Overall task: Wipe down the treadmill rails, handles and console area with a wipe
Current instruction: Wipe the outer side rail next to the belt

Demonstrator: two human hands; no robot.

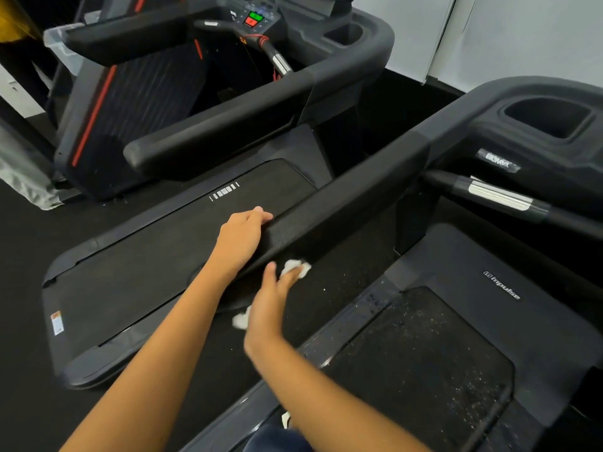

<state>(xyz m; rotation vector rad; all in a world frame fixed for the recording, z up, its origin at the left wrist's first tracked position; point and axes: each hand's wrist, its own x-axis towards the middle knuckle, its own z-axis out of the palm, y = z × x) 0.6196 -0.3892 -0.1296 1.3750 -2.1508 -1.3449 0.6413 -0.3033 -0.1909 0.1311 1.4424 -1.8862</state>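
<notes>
Soft, even indoor light from above; dark surfaces read dim, white wall (522,37) bright, glare streak on chrome handle bar (496,197). Motion blur on right hand (264,318) and wipe (295,267). Wide-angle bending of straight lines toward frame edges

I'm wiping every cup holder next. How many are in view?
2. One cup holder sits right of the far treadmill's console; the other cup holder is in the near treadmill's console, upper right. More may be hidden out of frame.
</notes>
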